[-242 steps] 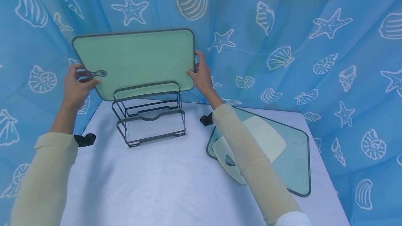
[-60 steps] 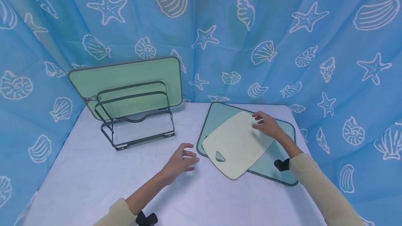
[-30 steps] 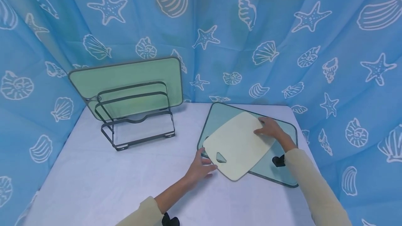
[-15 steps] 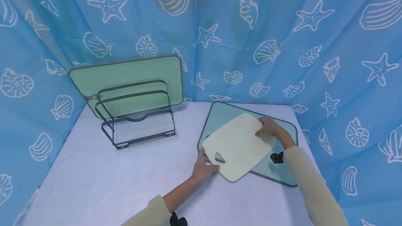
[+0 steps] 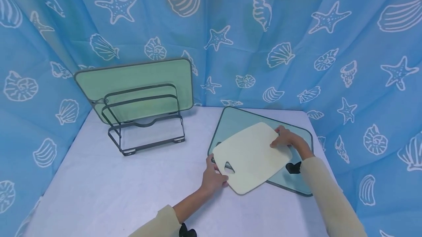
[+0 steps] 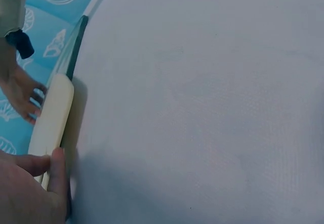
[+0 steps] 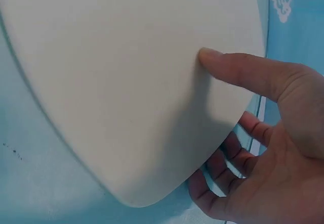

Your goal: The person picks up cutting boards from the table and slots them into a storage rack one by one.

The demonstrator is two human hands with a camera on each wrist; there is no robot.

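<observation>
A cream cutting board with a triangular hole near its left end lies over a larger blue-green cutting board with a dark rim. My left hand grips the cream board's left edge; in the left wrist view its thumb and a finger pinch that edge. At the far right edge my right hand holds the same board. In the right wrist view its thumb lies on top, with the other fingers at the edge and partly beneath. The cream board looks slightly raised from the one below.
A dark wire rack stands at the left on the white table. Upright in its rear part leans a green cutting board. A blue curtain with shell and starfish prints hangs behind and beside the table.
Earlier both hands set the green board into the rack. They have since come to the cream board and taken hold of its two ends; it has just shifted slightly and lifted.
</observation>
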